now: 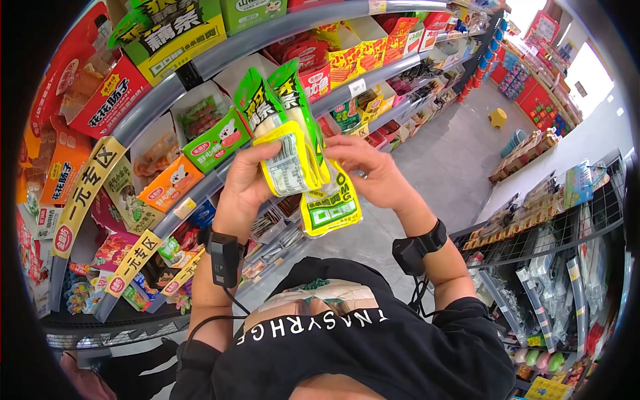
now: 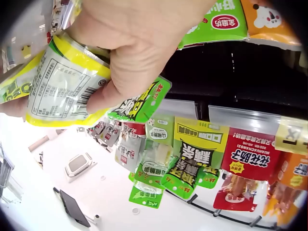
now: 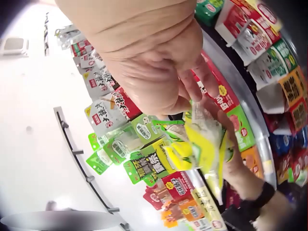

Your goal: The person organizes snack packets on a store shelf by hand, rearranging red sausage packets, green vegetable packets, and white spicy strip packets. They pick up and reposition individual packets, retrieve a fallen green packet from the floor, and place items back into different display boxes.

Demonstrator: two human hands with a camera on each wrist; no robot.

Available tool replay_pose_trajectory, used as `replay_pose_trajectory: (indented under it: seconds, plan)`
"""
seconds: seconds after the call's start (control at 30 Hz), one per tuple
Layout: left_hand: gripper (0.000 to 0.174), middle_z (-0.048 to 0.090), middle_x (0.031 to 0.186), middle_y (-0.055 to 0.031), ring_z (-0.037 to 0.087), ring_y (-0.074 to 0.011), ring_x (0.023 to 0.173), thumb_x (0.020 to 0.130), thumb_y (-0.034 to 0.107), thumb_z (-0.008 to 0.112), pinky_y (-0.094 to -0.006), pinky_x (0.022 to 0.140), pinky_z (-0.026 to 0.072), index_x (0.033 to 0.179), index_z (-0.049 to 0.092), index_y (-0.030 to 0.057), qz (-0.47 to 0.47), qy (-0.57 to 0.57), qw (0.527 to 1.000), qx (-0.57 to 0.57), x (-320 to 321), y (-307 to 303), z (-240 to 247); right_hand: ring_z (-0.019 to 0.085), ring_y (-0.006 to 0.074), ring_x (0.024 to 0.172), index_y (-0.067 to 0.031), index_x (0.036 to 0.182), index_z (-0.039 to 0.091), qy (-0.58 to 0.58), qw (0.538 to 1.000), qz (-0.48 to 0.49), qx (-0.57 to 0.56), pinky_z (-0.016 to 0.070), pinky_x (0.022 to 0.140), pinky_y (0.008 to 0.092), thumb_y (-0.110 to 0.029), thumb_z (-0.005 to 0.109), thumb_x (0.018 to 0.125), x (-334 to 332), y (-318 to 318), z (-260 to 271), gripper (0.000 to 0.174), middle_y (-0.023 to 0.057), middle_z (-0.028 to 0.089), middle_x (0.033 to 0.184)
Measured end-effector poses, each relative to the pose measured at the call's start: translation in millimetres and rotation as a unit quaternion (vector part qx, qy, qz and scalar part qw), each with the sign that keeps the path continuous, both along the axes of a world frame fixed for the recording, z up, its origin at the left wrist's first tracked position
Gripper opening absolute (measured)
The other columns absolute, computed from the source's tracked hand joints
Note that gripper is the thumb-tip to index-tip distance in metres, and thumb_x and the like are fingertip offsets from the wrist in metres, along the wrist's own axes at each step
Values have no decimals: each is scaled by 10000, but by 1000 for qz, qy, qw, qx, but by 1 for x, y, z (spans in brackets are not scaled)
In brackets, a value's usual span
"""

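Note:
Several green and yellow snack packets are bunched together in front of the chest. My left hand (image 1: 248, 179) grips them from the left, its thumb lying over the back of a yellow-edged packet (image 1: 287, 165) printed with a barcode. The left wrist view shows that printed back (image 2: 62, 86) close up beside the thumb. Another snack packet (image 1: 331, 212), marked OMG, sticks out below at a slant. From the right, my right hand (image 1: 369, 168) has its curled fingers on the bunch's edge, pinching a packet there; the right wrist view partly hides those fingertips (image 3: 197, 89).
Curved shelves hold boxes of snacks, among them a green box (image 1: 215, 141), an orange box (image 1: 170, 183) and a red box (image 1: 110, 100). A clear shelf rail (image 1: 243, 37) runs above the hands. At right stands a black wire rack (image 1: 533, 233); a yellow stool (image 1: 497, 118) is on the grey floor.

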State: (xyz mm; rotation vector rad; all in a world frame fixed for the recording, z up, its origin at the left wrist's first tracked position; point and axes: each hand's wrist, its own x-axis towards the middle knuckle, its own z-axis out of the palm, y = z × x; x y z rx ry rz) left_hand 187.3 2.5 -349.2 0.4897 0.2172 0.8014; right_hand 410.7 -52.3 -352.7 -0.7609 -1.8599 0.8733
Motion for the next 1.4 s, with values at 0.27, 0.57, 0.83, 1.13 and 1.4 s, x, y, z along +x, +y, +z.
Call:
replay_pose_trajectory:
  seconds: [0.27,0.57,0.83,1.13,1.4]
  plan:
    - [412,569,1105,-166,572,-293,1000,765,47,580,-445,896,441,1159,478,-19,14,-14,999,-25,8,1,1,477,274,1044,-149,923,653,-138,959,-106,223,423,835,365,-83,683,628,-2,-6,4,304,103,504,1112]
    - [368,584,1079,-145,577,-283,990,777,42,572,-446,895,445,1136,500,1,60,18,996,-58,16,0,4,458,256,920,-194,903,683,-216,908,-85,349,365,779,366,-135,690,589,-3,-10,-3,320,48,527,967]
    - [413,575,1095,-150,564,-297,1013,764,33,566,-466,916,421,1166,475,-3,43,-24,997,-64,16,-3,-4,449,219,811,-89,911,650,-115,982,0,150,366,756,341,-140,620,775,2,-5,-7,149,48,492,788]
    - [473,545,1144,-165,539,-315,1047,734,32,560,-480,933,401,1191,448,-5,17,-66,998,-8,10,-5,-11,489,138,732,-32,860,633,-8,989,-80,-124,397,705,267,-120,642,774,-1,-8,-12,123,26,535,768]
    - [378,557,1129,-158,553,-305,1033,803,58,541,-468,916,422,1172,477,11,55,-51,996,-56,13,0,-8,462,212,881,-150,762,655,-187,943,-68,268,347,797,361,-126,710,569,-7,-16,10,201,-11,560,889]
